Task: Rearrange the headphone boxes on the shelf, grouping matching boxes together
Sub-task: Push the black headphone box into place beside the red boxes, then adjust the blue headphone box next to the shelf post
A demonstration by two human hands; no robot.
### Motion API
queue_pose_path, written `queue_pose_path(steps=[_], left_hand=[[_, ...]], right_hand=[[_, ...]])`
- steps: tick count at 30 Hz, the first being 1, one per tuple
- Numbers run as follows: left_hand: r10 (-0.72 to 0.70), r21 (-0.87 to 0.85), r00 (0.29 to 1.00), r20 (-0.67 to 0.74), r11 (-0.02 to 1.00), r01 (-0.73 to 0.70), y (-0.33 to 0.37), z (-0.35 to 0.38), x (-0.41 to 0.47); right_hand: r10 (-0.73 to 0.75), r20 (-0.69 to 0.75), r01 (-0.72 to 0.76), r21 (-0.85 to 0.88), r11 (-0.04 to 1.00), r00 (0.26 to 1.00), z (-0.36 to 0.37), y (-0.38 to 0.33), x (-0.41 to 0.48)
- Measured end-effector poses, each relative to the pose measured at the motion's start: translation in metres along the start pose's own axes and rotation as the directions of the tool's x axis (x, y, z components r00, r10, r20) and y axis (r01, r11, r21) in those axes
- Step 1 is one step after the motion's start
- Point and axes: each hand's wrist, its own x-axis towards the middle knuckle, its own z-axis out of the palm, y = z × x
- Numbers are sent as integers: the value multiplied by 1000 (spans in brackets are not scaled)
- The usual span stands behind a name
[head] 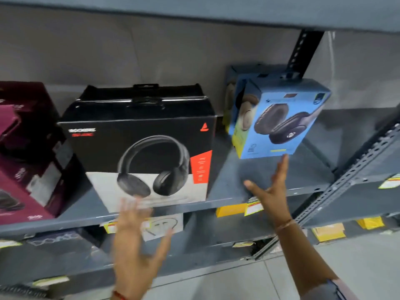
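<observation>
A black headphone box (140, 148) with a red corner stands on the grey shelf (227, 182), with another black box behind it. To its right a blue headphone box (279, 120) sits tilted, with more blue boxes (234, 98) behind it. Maroon boxes (28, 152) fill the far left. My left hand (136, 245) is open, its fingertips at the black box's bottom front edge. My right hand (270, 189) is open with fingers spread, its fingertips just under the blue box's lower right corner. Neither hand grips anything.
A lower shelf holds a dark box (58, 245) and a white headphone box (162, 226). Yellow price tags (240, 208) hang on the shelf edge. A slotted upright (300, 53) stands behind the blue boxes; another rack (368, 161) adjoins on the right.
</observation>
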Motion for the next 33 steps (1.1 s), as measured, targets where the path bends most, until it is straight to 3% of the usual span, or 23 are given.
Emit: queue_pose_path(steps=[2, 5, 8, 11, 15, 19, 23, 27, 33], left_hand=[[100, -129, 974, 201, 989, -75, 28, 51, -6], [-109, -262, 923, 369, 941, 216, 63, 130, 21], [-336, -291, 828, 448, 821, 491, 70, 215, 82], [-448, -237, 738, 505, 751, 617, 50, 267, 147], [-407, -207, 626, 665, 705, 678, 8, 297, 186], [-288, -300, 614, 735, 674, 675, -10, 306, 207], [-201, -400, 636, 745, 629, 667, -10, 314, 215], [-163, -430, 637, 753, 610, 665, -6, 313, 210], [-208, -387, 578, 789, 562, 731, 19, 280, 167]], right_hand=[[20, -137, -14, 44, 999, 990, -40, 4, 29], [54, -211, -47, 37, 998, 976, -82, 13, 82], [125, -17, -124, 31, 992, 992, -115, 29, 144], [161, 224, -156, -37, 987, 961, -128, 50, 192], [116, 343, -163, 110, 980, 932, -126, 71, 227], [92, 417, -171, 158, 973, 904, -125, 76, 248], [128, 545, -232, 125, 965, 829, -121, 73, 263], [179, 501, -270, 115, 956, 847, -116, 73, 262], [147, 460, -249, 169, 954, 876, -131, 55, 208]])
